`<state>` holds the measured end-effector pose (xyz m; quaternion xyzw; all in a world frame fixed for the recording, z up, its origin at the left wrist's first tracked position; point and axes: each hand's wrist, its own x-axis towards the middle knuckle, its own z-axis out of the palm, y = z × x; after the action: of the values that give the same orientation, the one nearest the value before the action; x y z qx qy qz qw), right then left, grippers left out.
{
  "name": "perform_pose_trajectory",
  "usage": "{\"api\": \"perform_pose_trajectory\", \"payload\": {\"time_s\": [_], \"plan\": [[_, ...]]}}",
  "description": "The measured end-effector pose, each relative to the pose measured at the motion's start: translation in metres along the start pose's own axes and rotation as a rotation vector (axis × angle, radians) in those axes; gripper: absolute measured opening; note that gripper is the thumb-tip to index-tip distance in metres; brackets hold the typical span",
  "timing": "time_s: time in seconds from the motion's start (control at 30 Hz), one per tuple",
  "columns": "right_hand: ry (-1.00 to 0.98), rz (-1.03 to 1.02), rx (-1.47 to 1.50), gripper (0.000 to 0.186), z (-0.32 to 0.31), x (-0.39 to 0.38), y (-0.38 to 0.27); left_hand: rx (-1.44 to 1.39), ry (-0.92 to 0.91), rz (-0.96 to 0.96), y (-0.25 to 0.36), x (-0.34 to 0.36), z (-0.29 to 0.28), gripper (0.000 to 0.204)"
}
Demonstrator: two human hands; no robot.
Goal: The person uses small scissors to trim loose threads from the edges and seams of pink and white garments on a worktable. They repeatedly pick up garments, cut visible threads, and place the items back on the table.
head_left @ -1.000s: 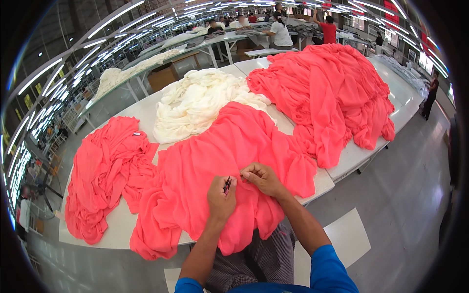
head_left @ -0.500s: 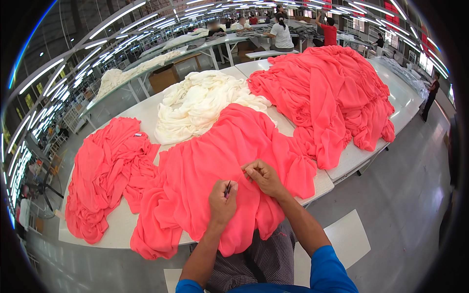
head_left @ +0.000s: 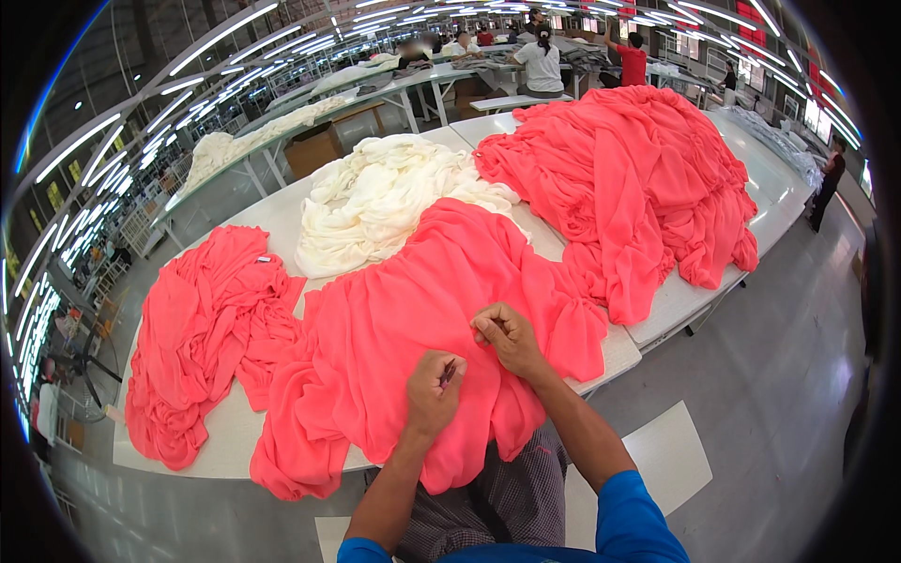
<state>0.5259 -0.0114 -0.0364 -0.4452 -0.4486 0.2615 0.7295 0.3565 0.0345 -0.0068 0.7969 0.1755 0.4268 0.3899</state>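
Observation:
A coral-pink garment [head_left: 404, 310] of thin, gathered cloth lies spread over the near table edge and hangs down towards my lap. Above its near part, my left hand [head_left: 434, 389] is closed around a small dark pointed tool [head_left: 448, 373]; only its narrow tips show between thumb and fingers. A little farther off and to the right, my right hand [head_left: 510, 340] is closed in a pinch, thumb against fingertips. Whatever it holds, if anything, is too small to make out. The two hands are apart from each other.
On the white table [head_left: 615, 358], a smaller coral pile [head_left: 202, 328] lies left, a cream cloth heap [head_left: 385, 202] behind the garment, and a large coral heap [head_left: 638, 188] at the far right. Other people work at tables beyond, among them a person in white [head_left: 541, 68].
My left hand has shifted slightly right and turned, so the tool's tips now point more to the right. My right hand has risen slightly and its fingers have curled in.

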Motion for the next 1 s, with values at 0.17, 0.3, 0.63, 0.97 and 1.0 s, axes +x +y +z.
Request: {"api": "perform_pose_trajectory", "payload": {"time_s": [0.17,0.3,0.63,0.97,1.0], "plan": [[0.011,-0.045,-0.059,0.012,0.0,0.0,-0.001,0.028,-0.029,0.056,-0.005,0.0,0.001,0.006],[0.023,-0.077,-0.066,0.011,0.001,-0.001,-0.005,0.072,-0.047,0.086,-0.008,-0.001,0.001,0.005],[-0.076,-0.051,0.099,0.015,0.0,-0.002,-0.003,-0.113,-0.006,-0.031,0.004,-0.002,0.0,0.011],[-0.232,-0.065,0.104,0.011,0.0,-0.006,-0.012,-0.106,0.032,-0.043,0.022,0.005,-0.001,0.011],[-0.257,-0.047,0.112,0.011,0.001,-0.007,-0.016,-0.112,0.043,-0.039,0.024,0.007,-0.001,0.011]]}}
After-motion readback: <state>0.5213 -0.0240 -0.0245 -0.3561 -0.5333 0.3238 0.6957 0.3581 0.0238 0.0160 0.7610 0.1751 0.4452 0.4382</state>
